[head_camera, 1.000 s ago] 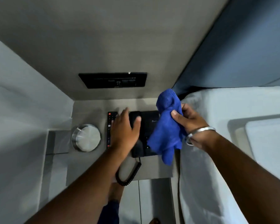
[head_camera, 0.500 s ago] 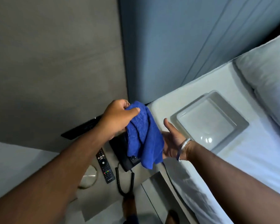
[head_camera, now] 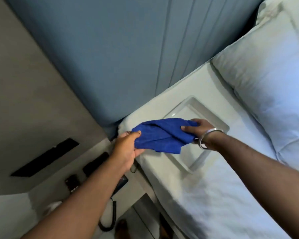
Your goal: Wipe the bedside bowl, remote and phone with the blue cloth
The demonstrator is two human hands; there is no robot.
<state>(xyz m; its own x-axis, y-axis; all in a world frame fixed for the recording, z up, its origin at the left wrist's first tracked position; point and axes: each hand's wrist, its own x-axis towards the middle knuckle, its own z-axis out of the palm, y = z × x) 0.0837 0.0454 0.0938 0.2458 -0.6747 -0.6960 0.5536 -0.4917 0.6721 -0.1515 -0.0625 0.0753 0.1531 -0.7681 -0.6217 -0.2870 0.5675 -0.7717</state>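
The blue cloth (head_camera: 160, 135) is stretched between both hands above the bed's corner. My left hand (head_camera: 127, 149) pinches its left end and my right hand (head_camera: 199, 128), with a metal bangle on the wrist, grips its right end. Under the cloth, a white square bowl (head_camera: 205, 114) lies on the white sheet. On the bedside table at the lower left, the black remote (head_camera: 72, 183) shows in part. My left forearm covers most of the black phone (head_camera: 122, 182); its coiled cord (head_camera: 110, 219) hangs down.
A white pillow (head_camera: 269, 78) lies on the bed at the right. The blue padded headboard (head_camera: 119, 57) rises behind. A black wall panel (head_camera: 45, 158) sits in the grey wall above the bedside table (head_camera: 59, 192). A round metal object (head_camera: 53, 205) shows faintly at the lower left.
The view has swung from the bedside table to the bed. My left hand left the phone and took the cloth; both hands now hold it spread over the square bowl.
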